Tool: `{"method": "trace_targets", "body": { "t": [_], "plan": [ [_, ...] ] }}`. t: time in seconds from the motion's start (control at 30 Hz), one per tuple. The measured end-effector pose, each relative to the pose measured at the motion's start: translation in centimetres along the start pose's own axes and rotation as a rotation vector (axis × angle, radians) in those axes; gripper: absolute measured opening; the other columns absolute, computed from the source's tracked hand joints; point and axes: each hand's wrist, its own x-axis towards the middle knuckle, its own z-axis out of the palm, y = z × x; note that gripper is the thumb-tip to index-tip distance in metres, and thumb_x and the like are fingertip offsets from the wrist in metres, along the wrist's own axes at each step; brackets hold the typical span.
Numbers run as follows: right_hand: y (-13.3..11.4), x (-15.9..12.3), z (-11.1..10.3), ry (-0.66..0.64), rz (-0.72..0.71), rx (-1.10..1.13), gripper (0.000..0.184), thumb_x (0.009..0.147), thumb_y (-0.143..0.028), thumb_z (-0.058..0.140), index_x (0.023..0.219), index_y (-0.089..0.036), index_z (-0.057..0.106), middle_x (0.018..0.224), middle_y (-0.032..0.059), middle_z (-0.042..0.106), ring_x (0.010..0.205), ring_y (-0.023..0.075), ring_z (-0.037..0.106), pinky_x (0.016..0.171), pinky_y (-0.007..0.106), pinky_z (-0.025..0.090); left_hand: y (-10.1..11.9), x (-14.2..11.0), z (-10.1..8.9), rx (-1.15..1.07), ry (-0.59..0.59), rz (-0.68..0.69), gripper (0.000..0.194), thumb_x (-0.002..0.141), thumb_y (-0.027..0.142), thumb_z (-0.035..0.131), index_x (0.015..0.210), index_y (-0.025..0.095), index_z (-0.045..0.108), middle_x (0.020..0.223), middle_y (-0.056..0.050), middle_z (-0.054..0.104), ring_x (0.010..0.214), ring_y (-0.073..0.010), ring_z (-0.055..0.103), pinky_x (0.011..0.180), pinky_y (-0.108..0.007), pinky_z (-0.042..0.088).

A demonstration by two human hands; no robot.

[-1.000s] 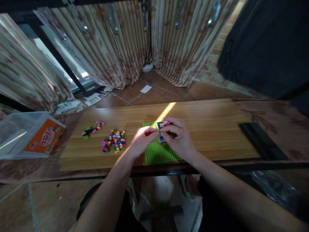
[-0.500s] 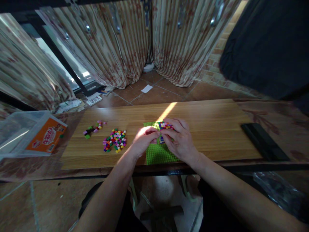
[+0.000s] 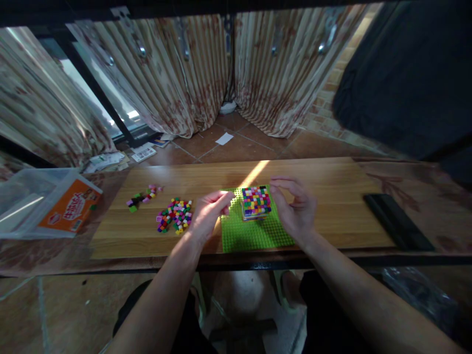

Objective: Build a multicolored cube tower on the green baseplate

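A multicoloured block of small bricks [image 3: 255,201] stands on a green baseplate [image 3: 254,233] near the table's front edge. My left hand [image 3: 207,215] hovers just left of the block, fingers loosely curled and holding nothing that I can see. My right hand [image 3: 296,210] is just right of the block, fingers curved and apart, not touching it. A pile of loose coloured bricks [image 3: 174,215] lies to the left of my left hand. A smaller scatter of bricks [image 3: 142,195] lies farther left.
The wooden tabletop [image 3: 332,196] carries a flat black object [image 3: 396,221] at the right. A clear plastic box with an orange label [image 3: 55,206] sits at the left. Curtains [image 3: 206,73] hang behind, and papers [image 3: 106,160] lie on the tiled floor.
Both hands have let go of the brick block and drawn apart to either side. The block now stands uncovered on the baseplate.
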Motion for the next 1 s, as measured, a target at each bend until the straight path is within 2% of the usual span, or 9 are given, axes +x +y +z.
{"method": "trace_targets", "body": {
  "t": [0.1,0.27,0.4,0.57,0.8,0.93,1.0],
  "plan": [
    [0.0,0.1,-0.2,-0.002,0.013,0.007,0.014,0.088,-0.021,0.059,0.093,-0.028,0.069,0.096,0.0013,0.070,0.094,0.0200,0.065,0.086,0.041,0.051,0.4,-0.2,-0.1,-0.041,-0.005,0.007,0.031,0.070,0.045,0.075,0.072,0.014,0.068,0.062,0.004,0.050,0.055,-0.0038,0.043,0.053,-0.017,0.037],
    [-1.6,-0.4,0.1,-0.203,-0.130,-0.003,0.017,0.087,-0.020,0.061,0.100,-0.027,0.069,0.100,0.0029,0.072,0.096,0.0210,0.065,0.087,0.042,0.051,0.6,-0.7,0.7,-0.135,-0.107,-0.066,0.031,0.069,0.041,0.077,0.085,0.015,0.073,0.071,0.000,0.062,0.062,-0.0058,0.051,0.058,-0.018,0.042],
    [-2.4,-0.8,0.5,-0.303,-0.166,0.031,0.019,0.086,-0.023,0.064,0.104,-0.027,0.069,0.104,0.0048,0.071,0.101,0.0223,0.064,0.088,0.043,0.051,0.9,-1.0,1.1,-0.125,-0.191,-0.005,0.032,0.071,0.036,0.076,0.096,0.017,0.073,0.077,-0.001,0.066,0.065,-0.0073,0.054,0.062,-0.021,0.044],
    [-2.2,-1.0,0.8,-0.332,-0.135,0.057,0.013,0.087,-0.027,0.065,0.098,-0.028,0.070,0.100,0.0041,0.070,0.100,0.0221,0.063,0.088,0.043,0.051,0.8,-1.3,1.3,-0.079,-0.216,0.060,0.031,0.070,0.033,0.078,0.096,0.018,0.073,0.081,-0.001,0.069,0.067,-0.0089,0.057,0.064,-0.022,0.045],
    [-2.4,-1.1,0.9,-0.352,-0.035,0.194,0.006,0.086,-0.024,0.066,0.087,-0.027,0.071,0.087,0.0014,0.069,0.090,0.0185,0.063,0.085,0.038,0.052,0.8,-1.6,1.6,-0.165,-0.267,0.048,0.029,0.069,0.032,0.078,0.094,0.020,0.072,0.072,0.001,0.066,0.062,-0.0082,0.055,0.064,-0.023,0.045],
    [-2.3,-0.8,0.5,-0.305,0.144,0.358,0.005,0.084,-0.027,0.067,0.086,-0.027,0.072,0.088,0.0005,0.071,0.090,0.0178,0.065,0.084,0.038,0.054,1.2,-1.6,1.3,-0.214,-0.261,0.005,0.031,0.067,0.034,0.079,0.093,0.019,0.071,0.070,0.001,0.063,0.065,-0.0098,0.057,0.067,-0.025,0.046],
    [-2.0,-0.4,0.1,-0.246,0.256,0.454,0.004,0.082,-0.028,0.069,0.084,-0.027,0.072,0.085,-0.0002,0.072,0.083,0.0162,0.066,0.078,0.035,0.056,1.2,-1.5,1.1,-0.207,-0.242,-0.007,0.029,0.069,0.035,0.077,0.092,0.018,0.069,0.068,0.001,0.062,0.064,-0.0090,0.056,0.066,-0.024,0.046]
  ]
}}
